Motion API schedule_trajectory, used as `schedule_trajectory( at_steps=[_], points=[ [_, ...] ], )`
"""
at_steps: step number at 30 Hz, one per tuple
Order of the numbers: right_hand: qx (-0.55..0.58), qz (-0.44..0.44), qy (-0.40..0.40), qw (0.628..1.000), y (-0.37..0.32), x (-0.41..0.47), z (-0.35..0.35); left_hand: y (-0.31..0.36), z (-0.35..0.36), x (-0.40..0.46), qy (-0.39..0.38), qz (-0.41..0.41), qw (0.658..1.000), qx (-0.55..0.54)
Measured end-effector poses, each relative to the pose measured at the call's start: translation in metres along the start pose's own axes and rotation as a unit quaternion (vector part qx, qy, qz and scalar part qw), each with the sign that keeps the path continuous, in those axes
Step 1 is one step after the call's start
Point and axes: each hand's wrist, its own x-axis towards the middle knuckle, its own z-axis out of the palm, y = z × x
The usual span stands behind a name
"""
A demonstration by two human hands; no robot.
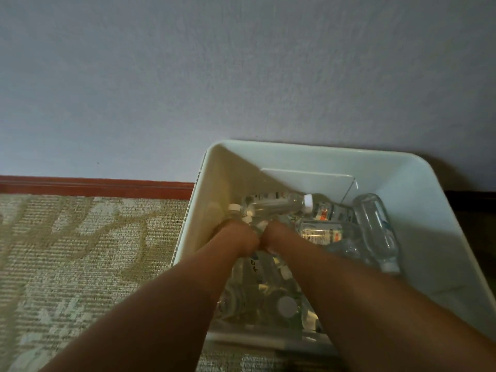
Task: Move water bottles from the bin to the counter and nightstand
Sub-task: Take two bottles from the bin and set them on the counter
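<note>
A white plastic bin point(418, 210) stands on the floor against the wall, holding several clear water bottles with white caps. One bottle point(279, 204) lies across the back; another point(378, 229) leans at the right side. Both my arms reach down into the bin. My left hand point(239, 238) and my right hand point(276, 236) are side by side among the bottles, each curled around a clear bottle. The fingers and most of the gripped bottles are hidden under the hands.
Patterned beige carpet point(80, 253) covers the floor to the left of the bin. A red-brown baseboard point(94, 186) runs below the pale wall point(214, 76). A dark strip of furniture or floor point(472, 205) shows at the right edge.
</note>
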Motion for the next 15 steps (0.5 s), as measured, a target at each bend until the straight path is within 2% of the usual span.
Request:
schedule_trajectory(
  at_steps=[2,5,7,10,12,15],
  points=[
    [-0.005,-0.003,0.021,1.000,0.003,0.001,0.004,-0.004,0.001,0.009,-0.017,-0.030,0.997,-0.074],
    [0.062,-0.011,-0.037,0.997,0.002,0.006,0.013,-0.001,0.003,0.007,-0.048,-0.047,0.991,-0.115],
    [0.101,0.024,-0.040,0.994,-0.001,0.009,0.023,0.004,0.009,0.003,-0.037,-0.056,0.996,-0.057],
    [0.164,0.105,0.036,0.980,-0.017,0.010,0.045,0.005,0.017,0.000,-0.034,-0.051,0.998,0.024],
    [0.162,0.155,0.069,0.972,-0.024,0.007,0.055,0.003,0.012,-0.001,-0.026,-0.061,0.996,-0.057],
    [0.199,0.141,0.085,0.966,-0.017,0.002,0.057,-0.009,-0.003,0.001,0.000,-0.087,0.976,-0.199]
  ],
)
